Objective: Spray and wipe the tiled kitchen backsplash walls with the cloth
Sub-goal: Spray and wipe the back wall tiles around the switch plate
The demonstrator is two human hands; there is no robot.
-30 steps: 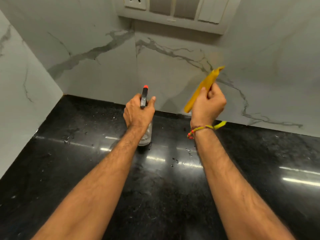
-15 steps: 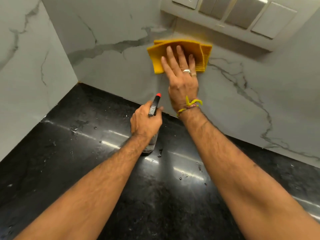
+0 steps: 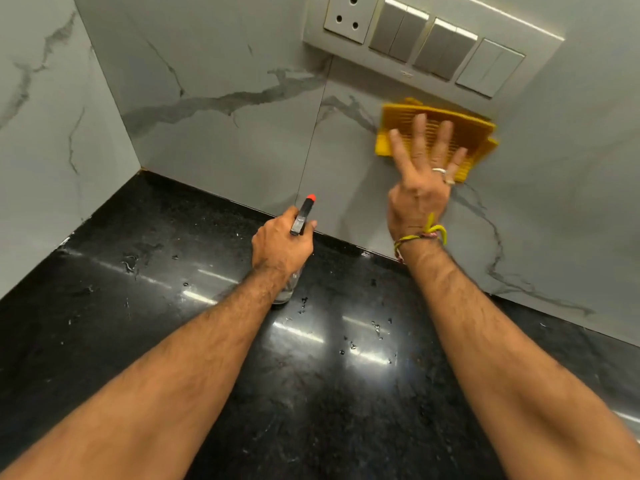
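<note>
A folded yellow cloth (image 3: 460,128) lies flat against the grey marble-look back wall (image 3: 242,140), just under the switch plate. My right hand (image 3: 420,188) presses it to the tiles with fingers spread. My left hand (image 3: 280,245) is wrapped around a clear spray bottle (image 3: 304,214) with a black head and red nozzle tip; the bottle stands on the black counter, its body mostly hidden by the hand. A second tiled wall (image 3: 45,140) meets the back wall at the left corner.
A white switch plate (image 3: 433,46) with a socket and several switches sits on the back wall above the cloth. The glossy black stone counter (image 3: 138,306) carries scattered water drops and light reflections.
My right hand first laid the cloth flat on the back wall, then slid it to the right along the tiles under the switch plate. The left hand stayed on the spray bottle.
</note>
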